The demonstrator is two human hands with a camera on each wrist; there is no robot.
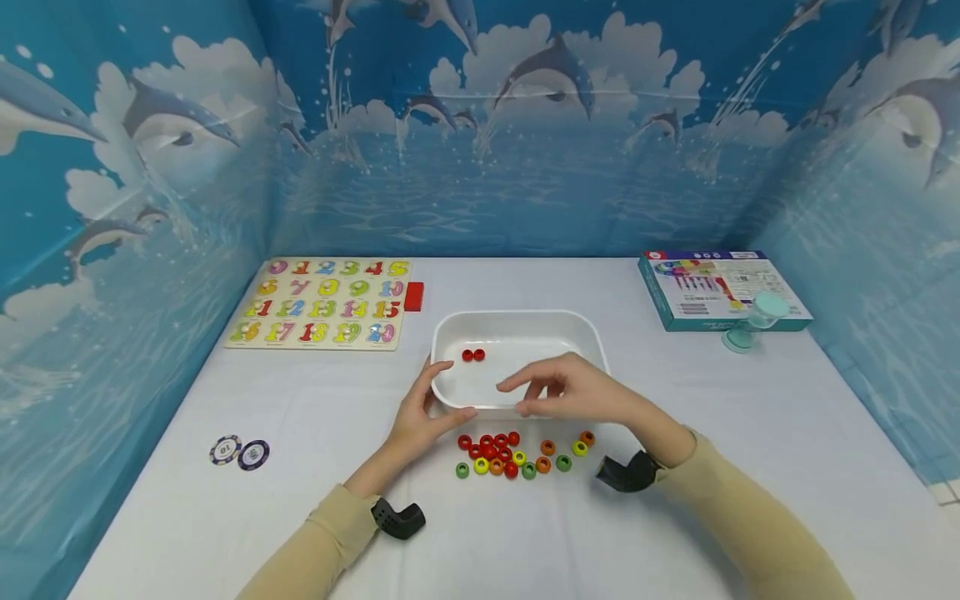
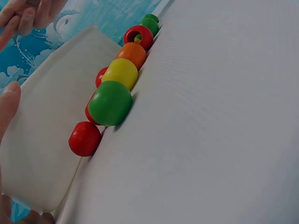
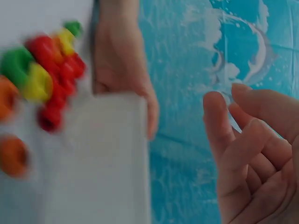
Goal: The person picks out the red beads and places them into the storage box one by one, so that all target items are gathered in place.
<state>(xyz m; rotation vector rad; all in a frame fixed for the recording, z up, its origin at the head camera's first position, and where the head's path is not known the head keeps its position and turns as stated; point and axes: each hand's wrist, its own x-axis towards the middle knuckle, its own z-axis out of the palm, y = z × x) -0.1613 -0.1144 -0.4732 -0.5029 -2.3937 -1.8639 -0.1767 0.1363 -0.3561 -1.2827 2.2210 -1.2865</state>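
Note:
A white plastic tray (image 1: 525,320) stands mid-table with two red beads (image 1: 473,355) inside, toward its left. My left hand (image 1: 420,417) holds the tray's front left corner, its thumb along the front wall and its fingers at the left end. Above the front right part of the tray hovers my right hand (image 1: 573,390); its fingers are loosely bent, and in the right wrist view nothing shows between thumb and fingertips. Before the tray lies a loose group of red, orange, yellow and green beads (image 1: 504,454), with a green bead (image 2: 110,103) close up in the left wrist view.
At the back left lies a number puzzle board (image 1: 322,304) beside a small red block (image 1: 414,297). Two poker chips (image 1: 253,454) are at the left. A flat box (image 1: 720,287) sits back right, with a teal-ended sand timer (image 1: 756,321) at its front edge.

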